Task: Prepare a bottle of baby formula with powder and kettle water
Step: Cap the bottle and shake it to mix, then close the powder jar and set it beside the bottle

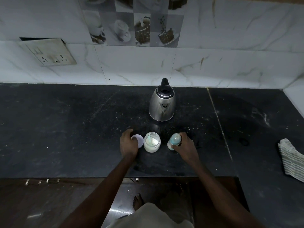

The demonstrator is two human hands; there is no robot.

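Observation:
An open glass jar (152,142) of white formula powder stands on the dark counter (65,129), with a pale green scoop inside. Its round pale lid (138,139) lies flat just left of it, and my left hand (128,143) rests over the lid's left side, fingers curled on it. To the right, my right hand (185,145) is wrapped around a small baby bottle (174,140) with a blue-green teat top. Behind them stands a steel kettle (162,102) with a black lid, its spout facing me.
A striped cloth (290,159) lies at the counter's right edge. A switch and socket plate (49,52) is on the tiled wall at back left. The counter's front edge runs just behind my forearms, with cabinet handles (41,181) below.

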